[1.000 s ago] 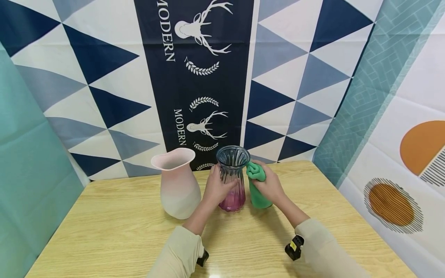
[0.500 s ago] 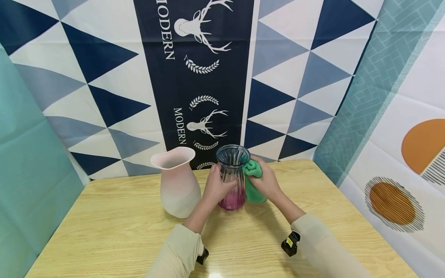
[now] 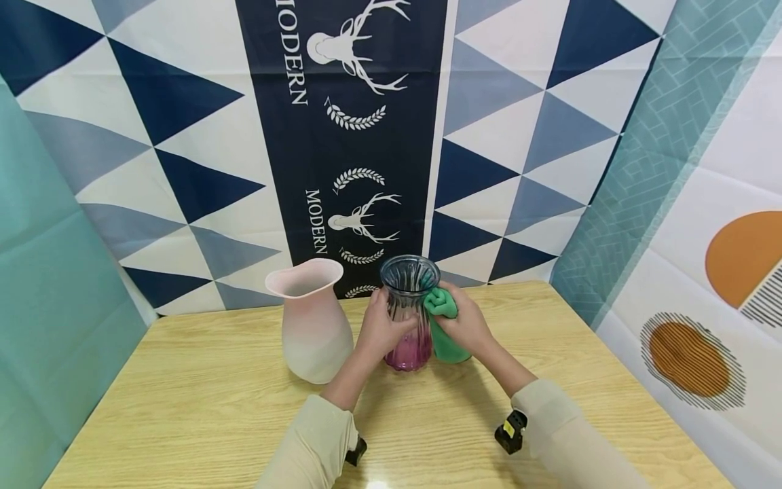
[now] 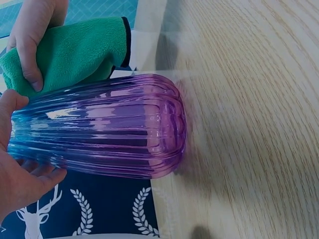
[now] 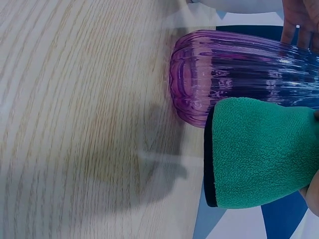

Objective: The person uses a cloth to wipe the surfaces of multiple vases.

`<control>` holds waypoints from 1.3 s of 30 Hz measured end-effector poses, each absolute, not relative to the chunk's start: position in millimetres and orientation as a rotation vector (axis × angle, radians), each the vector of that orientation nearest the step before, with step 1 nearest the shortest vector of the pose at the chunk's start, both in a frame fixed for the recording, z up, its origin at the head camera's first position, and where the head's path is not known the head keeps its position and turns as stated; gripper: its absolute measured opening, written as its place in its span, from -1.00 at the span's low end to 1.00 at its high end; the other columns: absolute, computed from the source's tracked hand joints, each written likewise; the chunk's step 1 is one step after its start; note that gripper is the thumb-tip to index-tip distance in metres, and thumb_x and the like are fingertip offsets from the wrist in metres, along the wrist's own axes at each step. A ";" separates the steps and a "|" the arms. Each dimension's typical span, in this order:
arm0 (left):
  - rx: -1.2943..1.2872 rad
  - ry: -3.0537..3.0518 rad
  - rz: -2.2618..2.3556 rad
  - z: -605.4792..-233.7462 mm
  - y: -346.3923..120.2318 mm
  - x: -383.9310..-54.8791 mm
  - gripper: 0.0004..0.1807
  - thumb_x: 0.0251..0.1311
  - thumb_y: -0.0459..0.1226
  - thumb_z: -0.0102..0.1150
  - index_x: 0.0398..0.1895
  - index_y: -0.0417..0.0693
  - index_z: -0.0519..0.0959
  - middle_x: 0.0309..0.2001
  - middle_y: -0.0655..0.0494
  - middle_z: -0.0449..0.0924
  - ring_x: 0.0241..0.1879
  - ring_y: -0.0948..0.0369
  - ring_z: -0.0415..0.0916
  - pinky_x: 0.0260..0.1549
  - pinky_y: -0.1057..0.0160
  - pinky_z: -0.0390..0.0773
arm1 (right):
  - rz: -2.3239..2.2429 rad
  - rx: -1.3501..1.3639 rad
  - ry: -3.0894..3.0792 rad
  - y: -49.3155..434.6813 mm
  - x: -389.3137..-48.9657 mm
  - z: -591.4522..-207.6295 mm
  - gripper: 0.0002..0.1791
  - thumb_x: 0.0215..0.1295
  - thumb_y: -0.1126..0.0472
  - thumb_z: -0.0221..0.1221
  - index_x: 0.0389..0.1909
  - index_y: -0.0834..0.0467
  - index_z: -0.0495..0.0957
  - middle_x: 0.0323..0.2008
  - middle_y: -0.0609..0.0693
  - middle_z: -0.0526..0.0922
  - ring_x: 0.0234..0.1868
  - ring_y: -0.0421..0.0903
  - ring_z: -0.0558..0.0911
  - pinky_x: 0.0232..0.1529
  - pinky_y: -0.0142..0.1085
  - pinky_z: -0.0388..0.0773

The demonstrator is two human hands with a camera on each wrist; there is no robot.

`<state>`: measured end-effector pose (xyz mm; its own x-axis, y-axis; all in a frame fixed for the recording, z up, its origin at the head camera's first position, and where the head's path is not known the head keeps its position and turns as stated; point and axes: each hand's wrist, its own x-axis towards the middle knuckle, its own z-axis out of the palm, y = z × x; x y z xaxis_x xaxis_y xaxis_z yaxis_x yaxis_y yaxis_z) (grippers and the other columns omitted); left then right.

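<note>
A ribbed glass vase [image 3: 411,343], blue at the neck and pink at the base, stands upright on the wooden table. My left hand [image 3: 380,331] grips it from the left, thumb and fingers curled round its narrow upper part. On the vase's right side, my right hand [image 3: 469,322] holds a bunched green cloth [image 3: 450,344], pinched near its top, close under the rim. The cloth's dark-edged end [image 5: 212,159] hangs down beside the glass in the right wrist view. From the left wrist view, the right thumb presses on the cloth [image 4: 82,50] right at the vase.
A pink-and-white vase [image 3: 316,333] with a flared lip stands to the left of my left hand. The wooden table [image 3: 201,407] runs back to a patterned wall hanging [image 3: 360,149]. A teal panel [image 3: 55,285] bounds the left side.
The cloth and my right hand first moved left to the glass vase, then shifted slightly back to the right. The left hand and both vases have stayed in place.
</note>
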<state>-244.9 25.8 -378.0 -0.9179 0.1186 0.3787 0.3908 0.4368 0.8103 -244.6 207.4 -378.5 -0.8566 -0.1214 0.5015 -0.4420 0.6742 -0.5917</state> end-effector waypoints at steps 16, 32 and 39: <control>-0.435 -2.437 -1.500 -378.5 25.6 -243.7 -0.17 -0.08 -0.18 0.31 0.30 -0.24 0.22 0.21 -0.17 0.29 0.25 -0.03 0.29 0.26 -0.01 0.31 | 0.955 0.494 -2.512 209.9 -241.7 -384.3 -0.41 0.06 0.35 0.27 0.18 0.23 0.38 0.06 0.24 0.53 0.06 0.19 0.53 0.05 0.09 0.47; -0.406 -2.434 -1.525 -378.4 28.5 -241.7 -0.20 -0.07 -0.19 0.29 0.29 -0.21 0.22 0.19 -0.15 0.29 0.25 -0.03 0.29 0.26 -0.02 0.31 | 0.894 0.530 -2.591 218.0 -235.8 -407.6 -0.40 0.05 0.39 0.26 0.19 0.18 0.40 0.09 0.21 0.52 0.10 0.16 0.51 0.06 0.07 0.47; -0.419 -2.440 -1.515 -376.1 27.8 -241.0 -0.18 -0.05 -0.15 0.30 0.30 -0.21 0.21 0.19 -0.15 0.29 0.24 -0.03 0.30 0.26 -0.03 0.31 | 0.851 0.533 -2.630 221.2 -235.9 -414.5 -0.40 0.10 0.36 0.26 0.21 0.18 0.38 0.09 0.20 0.52 0.10 0.15 0.51 0.08 0.07 0.46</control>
<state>-241.0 27.8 -376.1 -0.9305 0.1160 0.3474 0.3629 0.4217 0.8310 -235.9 221.2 -414.5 -0.8775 -0.2472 0.4109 -0.4411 0.7523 -0.4893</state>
